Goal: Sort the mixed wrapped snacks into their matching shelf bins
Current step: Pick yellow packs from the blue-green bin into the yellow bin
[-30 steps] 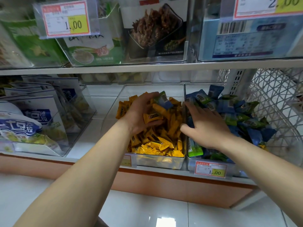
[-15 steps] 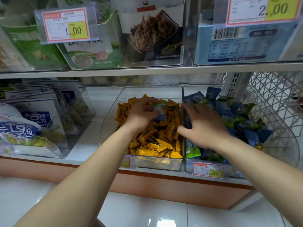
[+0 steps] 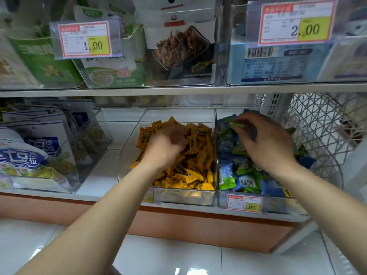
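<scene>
A clear bin [image 3: 179, 110] on the lower shelf holds a pile of yellow wrapped snacks [image 3: 199, 161]. Beside it on the right, a second clear bin [image 3: 282, 207] holds blue and green wrapped snacks [image 3: 246, 181]. My left hand [image 3: 164, 148] is blurred and curled, knuckles up, on the yellow pile; what it holds is hidden. My right hand [image 3: 267, 144] hovers over the right bin and pinches a green wrapped snack [image 3: 236, 124] between thumb and fingertips, above the back of the blue and green pile.
A price tag [image 3: 244, 204] hangs on the right bin's front. A white wire basket [image 3: 327, 124] stands to the right. Left is a clear bin of blue-and-white bags [image 3: 39, 153]. The upper shelf [image 3: 178, 90] hangs low over the bins.
The blue-green snack that my left hand lifted from the yellow pile is gone from it. My right hand has risen and moved right, now pinching a green snack over the right bin. The left hand dropped onto the yellow pile.
</scene>
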### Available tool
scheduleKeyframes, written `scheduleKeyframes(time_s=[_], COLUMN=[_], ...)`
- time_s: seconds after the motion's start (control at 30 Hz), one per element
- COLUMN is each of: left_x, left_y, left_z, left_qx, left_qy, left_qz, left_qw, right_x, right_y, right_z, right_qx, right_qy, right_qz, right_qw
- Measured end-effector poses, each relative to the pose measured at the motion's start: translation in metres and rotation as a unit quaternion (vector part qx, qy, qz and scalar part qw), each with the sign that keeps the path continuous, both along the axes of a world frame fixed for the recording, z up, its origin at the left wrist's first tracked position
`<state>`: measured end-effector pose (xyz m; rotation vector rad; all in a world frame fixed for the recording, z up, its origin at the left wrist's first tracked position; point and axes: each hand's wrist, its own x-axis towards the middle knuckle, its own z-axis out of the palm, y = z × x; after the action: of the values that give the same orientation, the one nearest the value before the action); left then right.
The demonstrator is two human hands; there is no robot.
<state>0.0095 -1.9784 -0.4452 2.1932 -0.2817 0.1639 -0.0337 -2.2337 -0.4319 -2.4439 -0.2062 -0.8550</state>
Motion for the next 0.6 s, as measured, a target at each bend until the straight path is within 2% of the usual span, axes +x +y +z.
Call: scheduleKeyframes(time_s=[0.03,0.1,0.13,0.17,0.2,0.33,0.4,0.5,0.6], left_x=[0.003,0.008,0.01,0.011,0.013,0.021,0.028,0.043,0.067], left_y=[0.008,0.018,0.02,0.021,0.02,0.005,-0.008,-0.027,-0.041], left_z=[-0.006,-0.018,-0.023,-0.026,-0.027,-0.025,-0.024,-0.026,-0.031], left_qx=[0.06,0.155,0.186,0.21,0.227,0.228,0.218,0.218,0.28], left_qy=[0.012,0.041,0.051,0.054,0.051,0.021,0.0,-0.032,-0.084], left_qz=[0.009,0.002,-0.005,-0.011,-0.014,-0.019,-0.022,-0.031,-0.048], left_qw=[0.998,0.987,0.981,0.976,0.973,0.973,0.976,0.975,0.955], right_x=[0.001,0.005,0.007,0.009,0.009,0.012,0.016,0.018,0.018], right_y=[-0.009,-0.018,-0.019,-0.017,-0.014,0.014,0.029,0.041,0.039], right_z=[0.0,0.0,0.0,-0.001,-0.001,0.002,-0.003,-0.019,-0.023], right_qx=[-0.086,-0.2,-0.226,-0.227,-0.213,-0.162,-0.165,-0.176,-0.143], right_qy=[-0.004,0.11,0.177,0.217,0.22,0.146,0.185,0.246,0.252], right_qz=[-0.042,-0.095,-0.108,-0.112,-0.108,-0.046,0.004,0.024,0.025], right_qw=[0.995,0.969,0.952,0.943,0.946,0.975,0.969,0.953,0.957])
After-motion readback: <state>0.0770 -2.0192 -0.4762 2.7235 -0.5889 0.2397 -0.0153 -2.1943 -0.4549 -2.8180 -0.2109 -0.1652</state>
